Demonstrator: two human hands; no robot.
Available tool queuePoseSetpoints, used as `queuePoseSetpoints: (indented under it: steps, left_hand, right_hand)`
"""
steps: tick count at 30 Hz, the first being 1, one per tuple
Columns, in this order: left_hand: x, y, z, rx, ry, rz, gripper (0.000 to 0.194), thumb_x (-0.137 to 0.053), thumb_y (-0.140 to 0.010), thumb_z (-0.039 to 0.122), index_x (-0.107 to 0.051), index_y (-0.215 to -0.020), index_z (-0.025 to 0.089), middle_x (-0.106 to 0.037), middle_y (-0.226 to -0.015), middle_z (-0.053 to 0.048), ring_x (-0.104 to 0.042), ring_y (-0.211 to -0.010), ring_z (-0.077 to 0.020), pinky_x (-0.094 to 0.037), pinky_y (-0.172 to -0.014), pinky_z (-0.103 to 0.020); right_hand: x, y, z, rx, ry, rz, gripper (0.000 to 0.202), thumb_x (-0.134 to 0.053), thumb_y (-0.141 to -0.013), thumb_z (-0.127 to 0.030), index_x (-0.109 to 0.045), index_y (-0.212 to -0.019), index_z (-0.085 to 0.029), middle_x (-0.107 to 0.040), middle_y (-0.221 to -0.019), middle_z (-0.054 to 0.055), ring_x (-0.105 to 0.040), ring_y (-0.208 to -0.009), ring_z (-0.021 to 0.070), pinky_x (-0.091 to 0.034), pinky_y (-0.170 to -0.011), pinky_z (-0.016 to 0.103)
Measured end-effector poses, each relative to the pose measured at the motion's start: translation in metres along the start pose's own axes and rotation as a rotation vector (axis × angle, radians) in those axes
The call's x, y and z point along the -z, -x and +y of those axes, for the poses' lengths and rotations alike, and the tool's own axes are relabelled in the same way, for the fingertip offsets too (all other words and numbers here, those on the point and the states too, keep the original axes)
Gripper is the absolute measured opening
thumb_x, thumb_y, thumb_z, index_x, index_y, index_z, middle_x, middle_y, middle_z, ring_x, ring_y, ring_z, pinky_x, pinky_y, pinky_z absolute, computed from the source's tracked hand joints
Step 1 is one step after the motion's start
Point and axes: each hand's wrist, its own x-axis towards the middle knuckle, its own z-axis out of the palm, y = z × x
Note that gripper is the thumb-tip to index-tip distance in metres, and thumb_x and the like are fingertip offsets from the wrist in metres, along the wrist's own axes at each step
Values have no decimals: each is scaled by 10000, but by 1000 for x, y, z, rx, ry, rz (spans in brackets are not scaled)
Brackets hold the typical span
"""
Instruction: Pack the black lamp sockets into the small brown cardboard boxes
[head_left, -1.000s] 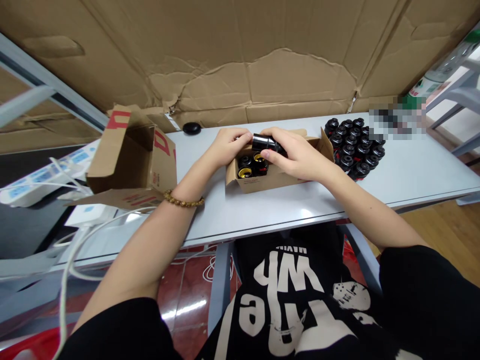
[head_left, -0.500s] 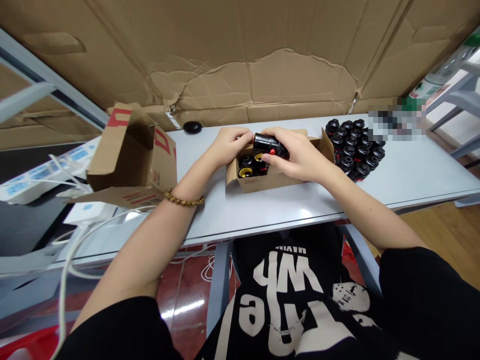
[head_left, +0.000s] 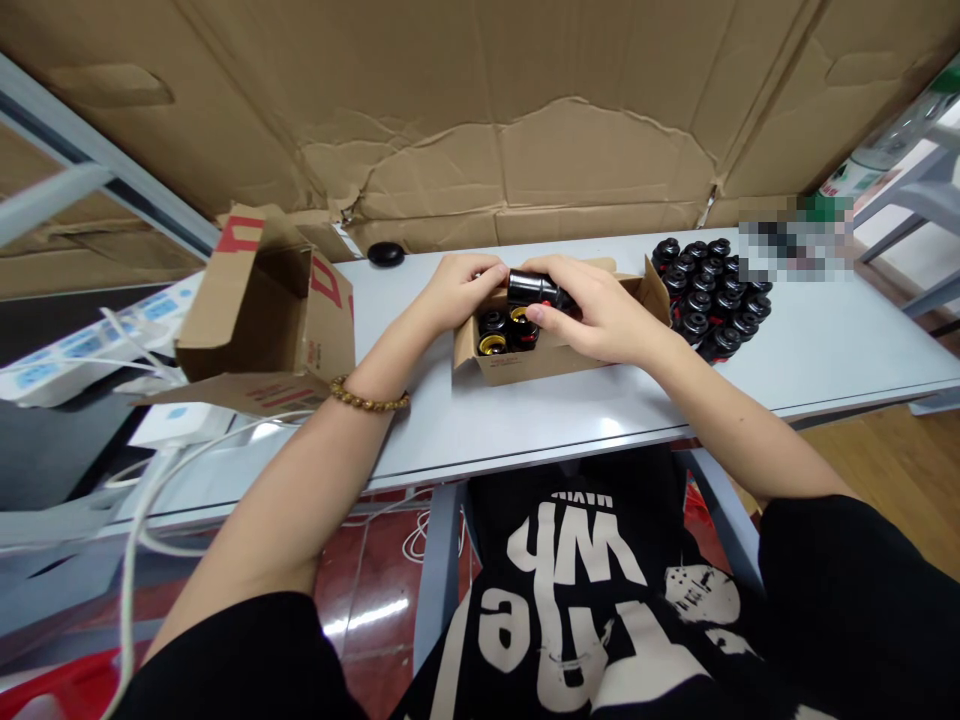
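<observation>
Above a small cardboard box (head_left: 540, 368), my right hand (head_left: 600, 305) grips a black cylinder (head_left: 527, 288) with a red spot, lying nearly level. My left hand (head_left: 459, 290) rests at the box's back left edge, thumb and fingers drawn together near the cylinder's left end; what they hold, if anything, is hidden. Inside the box's left end stand several black pieces (head_left: 493, 322), some showing yellow rings. My right hand covers the middle of the box. A cluster of several black cylinders (head_left: 701, 300) stands upright on the table to the right of the box.
A larger open cardboard box (head_left: 281, 310) is on the left, beside a power strip (head_left: 82, 350) and white cables. An oval black object (head_left: 385, 254) lies at the back of the white table (head_left: 420, 430). Large cardboard (head_left: 420, 100) stands behind; a plastic bottle (head_left: 862, 170) is at right.
The black cylinder in my right hand has turned slightly, so its red spot shows less. Both hands stay in nearly the same place.
</observation>
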Motion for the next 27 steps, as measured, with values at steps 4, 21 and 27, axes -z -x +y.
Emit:
queuePoseSetpoints:
  steps: [4,21,27]
  left_hand:
    - [0,0,0,-4,-3,-2,327,-572,-962,427,-604,-711,219,-609,-725,-5,-548,-782,-202,-430,-763,-339]
    - [-1,-1,-3,-26,3,-4,322,-561,-957,434,-566,-715,221,-586,-732,-4,-518,-775,-195,-413,-795,-346]
    - [-1,-2,-3,-7,-6,-10,345,-558,-962,457,-600,-721,213,-600,-732,-5,-540,-786,-198,-406,-753,-326]
  right_hand:
    - [0,1,0,8,22,-13,483,-624,-1122,-467,-679,-1516,-193,-806,-1488,193,-764,-1324,379,-598,-1189,602]
    - [1,2,-2,35,-9,-76,490,-521,-1189,-484,-665,-1561,-199,-796,-1537,186,-747,-1389,359,-572,-1231,589]
    - [3,1,-3,5,-1,-52,492,-545,-1160,-499,-621,-1519,-171,-753,-1543,216,-722,-1386,382,-565,-1233,596]
